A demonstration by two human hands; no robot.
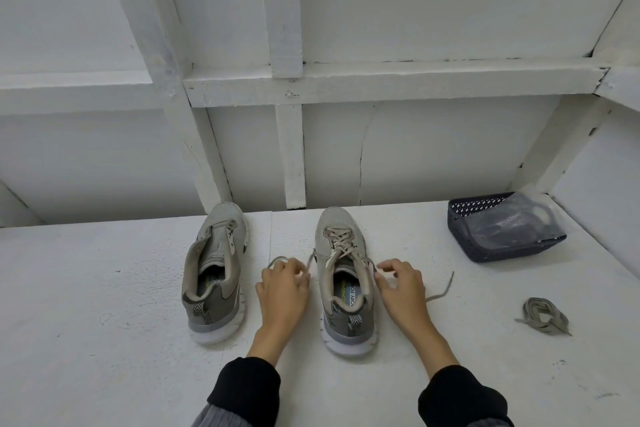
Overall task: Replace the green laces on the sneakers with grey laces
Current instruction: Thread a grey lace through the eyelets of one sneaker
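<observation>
Both curled hands, left hand (283, 282) and right hand (398, 282), pinch the mesh sneaker's (341, 274) flat lace (440, 289) ends.

Single head-worn wide-angle camera, looking forward and down from above; sitting close over a white table (104, 288), facing a white panelled wall (415, 10) behind it

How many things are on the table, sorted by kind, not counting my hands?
Sneakers: 2, one unlaced, one laced
Laces: 2, one threaded in the laced sneaker, one loose bundle
Baskets: 1
Plastic bags: 1, in the basket
Total: 6
</observation>
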